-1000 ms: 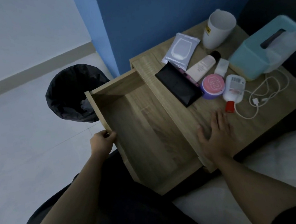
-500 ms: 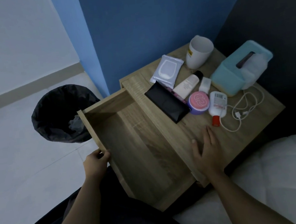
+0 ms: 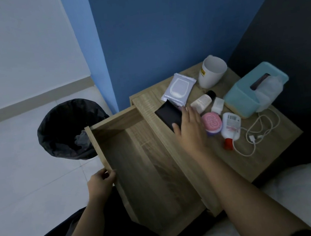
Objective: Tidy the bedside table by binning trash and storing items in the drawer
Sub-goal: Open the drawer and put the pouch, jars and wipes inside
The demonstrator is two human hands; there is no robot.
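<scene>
The wooden bedside table point(image 3: 270, 154) has its drawer point(image 3: 136, 160) pulled out, bare inside. My left hand point(image 3: 101, 182) grips the drawer's front edge. My right hand point(image 3: 188, 127) hovers with fingers spread over a black case point(image 3: 167, 114), covering its near end. Beside it lie a wipes pack point(image 3: 178, 88), a cream tube point(image 3: 203, 101), a small white box point(image 3: 218, 105), a pink-lidded jar point(image 3: 211, 123), a white bottle with a red cap point(image 3: 230, 127) and a white cable point(image 3: 259, 133). A white cup point(image 3: 212, 73) and a teal tissue box point(image 3: 253, 89) stand behind.
A bin lined with a black bag point(image 3: 69, 129) stands on the white floor left of the drawer, with some trash inside. A blue wall rises behind the table. White bedding point(image 3: 309, 196) lies at the lower right, and my dark-clothed lap is below the drawer.
My right hand lifted off the table's front edge and moved forward over the black case. My left hand stays on the drawer front. The view tilted up.
</scene>
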